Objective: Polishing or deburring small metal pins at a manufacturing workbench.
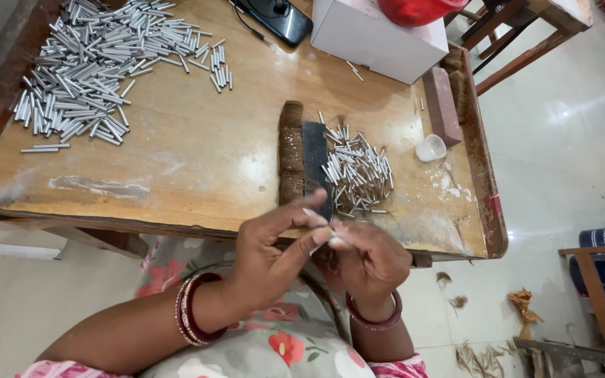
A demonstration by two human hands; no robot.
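A person's left hand and right hand, bangles at both wrists, meet at the near edge of a wooden worktop, fingertips of both pinched together on a small metal tube. Just beyond the hands lie a brown fibre bundle, a dark strip and a small pile of short tubes. Far beyond the left hand spreads a large heap of longer tubes. Beyond the right hand sit a small cup, a red block and a white box.
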